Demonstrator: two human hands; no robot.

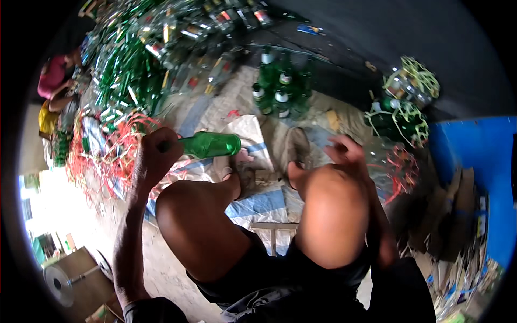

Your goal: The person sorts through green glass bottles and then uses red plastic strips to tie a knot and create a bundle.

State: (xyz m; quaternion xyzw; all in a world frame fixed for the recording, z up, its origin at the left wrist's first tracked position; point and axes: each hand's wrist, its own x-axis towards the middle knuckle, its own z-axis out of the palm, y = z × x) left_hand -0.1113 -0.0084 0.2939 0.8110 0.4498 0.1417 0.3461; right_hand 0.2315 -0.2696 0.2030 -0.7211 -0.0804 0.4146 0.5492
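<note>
My left hand (161,145) grips a green glass bottle (214,144) by its neck. The bottle lies sideways in the air, its base pointing right, above my left foot. Beside my right knee, my right hand (346,149) is blurred, its fingers loosely bent and apart with nothing visible in them. Beyond my feet, several green glass bottles (282,87) stand upright in a close group, some with white labels at the neck. Woven plastic sacking (258,206) with blue stripes lies under my feet.
A large heap of green and clear bottles (133,68) fills the far left. Red plastic strapping (121,149) lies tangled left. Strapped bottle bundles (408,113) stand right, near a blue panel (460,145) and flattened cardboard (452,214). Another person (56,76) sits far left.
</note>
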